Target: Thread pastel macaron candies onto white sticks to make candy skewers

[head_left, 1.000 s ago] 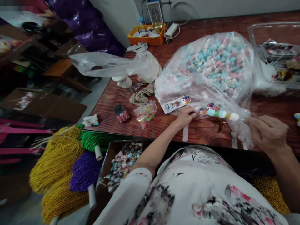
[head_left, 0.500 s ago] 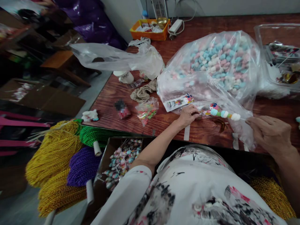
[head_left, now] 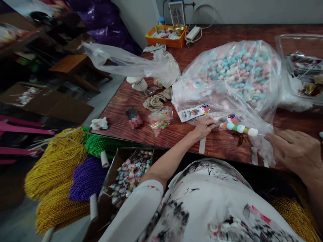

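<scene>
Here: one right hand (head_left: 296, 148), pinched around one candy skewer (head_left: 242, 129); one left hand (head_left: 204, 127), fingertips together on one clear wrapper (head_left: 222, 123); beyond both, one sweets bag (head_left: 239, 69).

- I see a reddish-brown wood-grain worktop (head_left: 117, 116).
- Big clear bag (head_left: 239, 72), pastel puffs (head_left: 248, 72) inside.
- Clear plastic tray (head_left: 290, 82) right of it.
- Orange bin (head_left: 165, 41), far side; white power strip (head_left: 193, 33) beside it.
- Crumpled beige cloth (head_left: 156, 101), small candy bag (head_left: 160, 121) just nearer.
- White cup (head_left: 139, 84), left edge.
</scene>
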### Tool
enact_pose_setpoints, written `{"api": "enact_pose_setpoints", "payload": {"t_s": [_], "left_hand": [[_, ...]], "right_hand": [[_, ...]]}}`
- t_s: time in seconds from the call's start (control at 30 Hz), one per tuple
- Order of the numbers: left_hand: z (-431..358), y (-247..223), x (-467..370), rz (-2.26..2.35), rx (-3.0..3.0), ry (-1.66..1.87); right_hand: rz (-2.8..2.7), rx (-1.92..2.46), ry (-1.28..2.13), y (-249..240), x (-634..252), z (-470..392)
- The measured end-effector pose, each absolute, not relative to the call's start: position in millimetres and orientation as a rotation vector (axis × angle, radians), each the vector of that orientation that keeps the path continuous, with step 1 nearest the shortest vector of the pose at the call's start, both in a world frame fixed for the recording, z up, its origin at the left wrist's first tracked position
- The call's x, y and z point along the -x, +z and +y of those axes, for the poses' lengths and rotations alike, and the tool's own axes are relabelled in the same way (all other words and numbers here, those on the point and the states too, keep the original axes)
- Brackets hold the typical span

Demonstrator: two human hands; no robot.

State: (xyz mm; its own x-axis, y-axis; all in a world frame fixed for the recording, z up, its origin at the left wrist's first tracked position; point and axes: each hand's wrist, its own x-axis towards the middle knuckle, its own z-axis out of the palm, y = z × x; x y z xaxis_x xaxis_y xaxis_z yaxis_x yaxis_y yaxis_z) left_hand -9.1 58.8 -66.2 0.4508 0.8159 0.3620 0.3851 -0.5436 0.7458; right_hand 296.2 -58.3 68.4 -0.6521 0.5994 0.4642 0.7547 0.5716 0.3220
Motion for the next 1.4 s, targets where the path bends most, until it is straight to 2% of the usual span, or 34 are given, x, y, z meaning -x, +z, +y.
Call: {"api": "enact_pose_setpoints", "payload": {"t_s": [0.63,1.4], "left_hand": [[60.6,-68.2,12.2,0.912,-2.160,0.959],[62.9,-75.4,13.8,0.794,-2.125,1.038]], "right_hand": [[-2.523,0.881,-0.861,68.5,-290.5,-43.1],[-2.517,0.913,-0.819,61.6,-279.3,-39.6]]}}
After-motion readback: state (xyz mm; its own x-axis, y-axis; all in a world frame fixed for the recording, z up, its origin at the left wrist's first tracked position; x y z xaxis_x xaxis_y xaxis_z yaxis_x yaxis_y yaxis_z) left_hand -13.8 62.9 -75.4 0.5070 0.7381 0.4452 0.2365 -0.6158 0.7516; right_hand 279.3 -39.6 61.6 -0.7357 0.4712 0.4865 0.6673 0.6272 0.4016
